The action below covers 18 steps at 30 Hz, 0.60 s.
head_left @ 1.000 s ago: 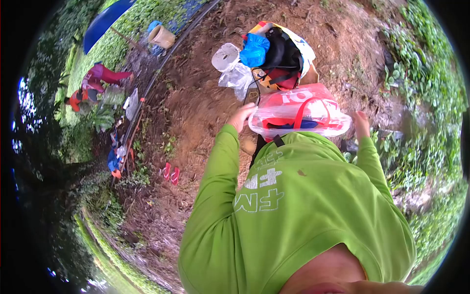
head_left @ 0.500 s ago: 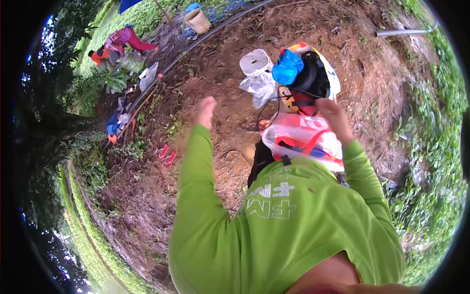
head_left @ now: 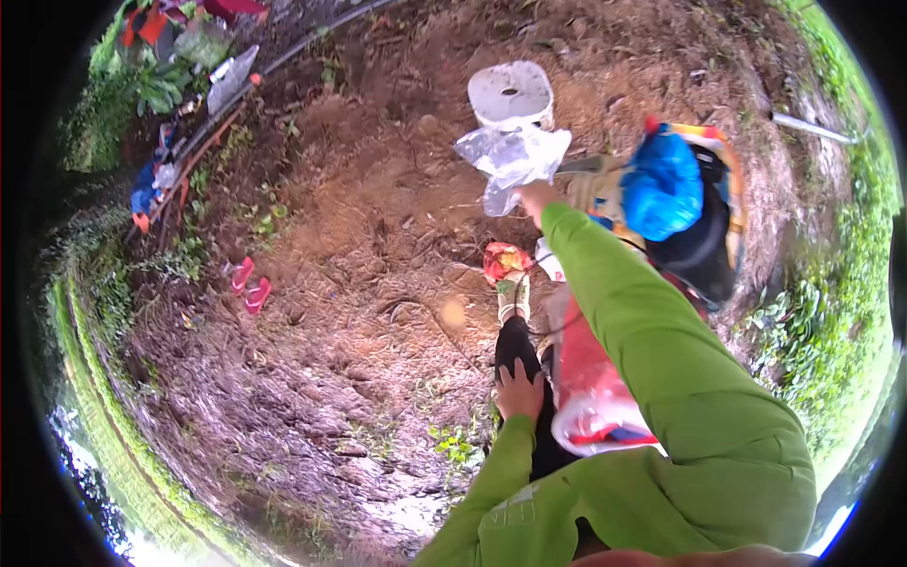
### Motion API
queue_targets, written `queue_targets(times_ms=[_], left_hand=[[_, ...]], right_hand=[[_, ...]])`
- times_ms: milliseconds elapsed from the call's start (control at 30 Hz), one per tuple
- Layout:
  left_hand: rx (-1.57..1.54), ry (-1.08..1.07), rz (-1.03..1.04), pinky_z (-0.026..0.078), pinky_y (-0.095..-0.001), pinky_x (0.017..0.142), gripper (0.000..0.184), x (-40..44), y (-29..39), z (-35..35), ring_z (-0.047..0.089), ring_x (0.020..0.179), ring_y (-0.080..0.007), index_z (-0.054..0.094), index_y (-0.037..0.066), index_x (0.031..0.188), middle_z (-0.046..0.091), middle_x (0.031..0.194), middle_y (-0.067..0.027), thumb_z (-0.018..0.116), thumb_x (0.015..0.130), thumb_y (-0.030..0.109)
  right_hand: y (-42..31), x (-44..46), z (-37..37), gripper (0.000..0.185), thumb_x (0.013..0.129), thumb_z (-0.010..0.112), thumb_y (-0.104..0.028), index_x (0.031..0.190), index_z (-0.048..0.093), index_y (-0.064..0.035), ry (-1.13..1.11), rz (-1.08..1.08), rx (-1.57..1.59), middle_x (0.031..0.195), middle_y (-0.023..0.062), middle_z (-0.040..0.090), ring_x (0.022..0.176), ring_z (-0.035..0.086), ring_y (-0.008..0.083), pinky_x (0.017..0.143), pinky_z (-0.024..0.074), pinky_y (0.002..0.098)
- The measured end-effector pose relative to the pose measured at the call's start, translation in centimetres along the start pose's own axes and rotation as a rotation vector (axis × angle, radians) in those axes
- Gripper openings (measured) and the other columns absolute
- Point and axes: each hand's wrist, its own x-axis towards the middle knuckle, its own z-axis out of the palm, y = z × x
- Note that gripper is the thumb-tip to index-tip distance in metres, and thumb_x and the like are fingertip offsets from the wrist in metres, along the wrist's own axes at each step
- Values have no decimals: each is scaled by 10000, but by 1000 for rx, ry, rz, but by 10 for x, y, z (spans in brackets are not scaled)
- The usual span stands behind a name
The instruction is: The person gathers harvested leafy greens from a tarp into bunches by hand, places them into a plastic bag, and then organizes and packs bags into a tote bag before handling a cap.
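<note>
My right hand [head_left: 537, 199] reaches across to the lower edge of a crumpled clear plastic bag [head_left: 518, 154], its fingers closed on the bag's edge. The bag lies against a white plastic stool [head_left: 510, 94] with a hole in its top. My left hand [head_left: 519, 390] rests on my black-clad leg [head_left: 515, 345], fingers spread, holding nothing. Below my right forearm is a clear and red plastic bag [head_left: 595, 364], partly hidden. To the right of my right hand, a blue plastic bag [head_left: 663, 184] sits on a black item in a colourful open bag [head_left: 732, 180].
A red and yellow packet [head_left: 505, 260] lies by my shoe [head_left: 513, 299]. Pink flip-flops [head_left: 249, 285] lie on the bare soil at left. A metal pipe [head_left: 812, 128] lies at upper right. Another person [head_left: 151, 24] is partly visible at upper left.
My right hand has moved from above the bags to the clear plastic bag by the stool. My left hand has come down onto my leg. The view has shifted and I lean further forward.
</note>
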Motion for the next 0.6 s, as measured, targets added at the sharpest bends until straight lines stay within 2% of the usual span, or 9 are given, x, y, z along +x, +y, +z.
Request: queue_targets(times_ms=[33, 67, 233, 267, 333, 367, 433, 533, 600], left_hand=[[-58, 18, 9, 468, -562, 1013, 652, 4, -7, 2, 489, 1291, -492, 475, 159, 1467, 461, 1479, -235, 595, 927, 504], [11, 69, 35, 500, -547, 965, 586, 8, -12, 10, 512, 1271, -466, 535, 159, 1412, 492, 1449, -229, 599, 929, 485], [-22, 34, 0, 404, -542, 1065, 512, 24, -7, -4, 478, 1318, -419, 582, 186, 1372, 487, 1468, -171, 593, 938, 458], [-50, 3, -25, 385, -541, 1084, 507, 26, -5, -7, 465, 1333, -414, 583, 192, 1373, 479, 1477, -162, 591, 940, 455], [-81, -25, -31, 363, -537, 1102, 503, 31, -8, -13, 442, 1354, -408, 581, 201, 1381, 461, 1495, -153, 588, 944, 449], [-95, -27, -28, 352, -535, 1111, 500, 36, -8, -17, 430, 1364, -405, 580, 205, 1384, 453, 1504, -149, 586, 946, 446], [-101, -65, -49, 335, -527, 1127, 495, 41, -7, -25, 435, 1364, -398, 584, 201, 1384, 458, 1503, -158, 584, 949, 438], [-125, -57, -12, 351, -517, 1119, 483, 45, -8, -29, 436, 1365, -396, 601, 185, 1365, 467, 1496, -170, 589, 946, 426], [-99, -89, -42, 362, -510, 1113, 497, 46, -7, -31, 440, 1362, -393, 589, 190, 1379, 468, 1494, -173, 595, 940, 424]], right_hand=[[31, 47, 13, 289, 844, 752, -262, 816, 689, 18, 3, -54, 67, 657, 89, 588, 535, 494, 206, 460, 366, 404], [48, 79, 20, 295, 848, 747, -282, 889, 677, 1, 13, -48, 21, 729, 90, 593, 583, 508, 205, 496, 387, 395], [86, 209, 25, 498, 869, 723, -382, 1255, 619, -84, 17, -23, -366, 1091, 92, 619, 827, 576, 200, 675, 492, 349], [91, 221, 24, 556, 873, 718, -402, 1328, 608, -101, -19, 16, -340, 1163, 93, 624, 876, 589, 199, 711, 513, 340], [78, 214, 18, 633, 877, 731, -428, 1372, 556, -75, -88, 176, -51, 1411, 144, 552, 1104, 589, 265, 907, 498, 382], [73, 211, 17, 683, 873, 753, -406, 1393, 518, -30, -60, 244, 33, 1482, 171, 485, 1231, 548, 289, 946, 490, 387], [94, 219, 12, 730, 854, 787, -353, 1408, 481, 11, 54, 135, 212, 1465, 166, 505, 1229, 565, 285, 969, 483, 396], [110, 220, 2, 679, 842, 809, -274, 1368, 509, 32, 10, 114, 454, 1293, 142, 619, 1110, 608, 261, 971, 477, 397], [117, 207, 6, 598, 846, 801, -242, 1330, 552, 6, 66, 53, 497, 1131, 106, 647, 985, 619, 239, 921, 492, 399]])
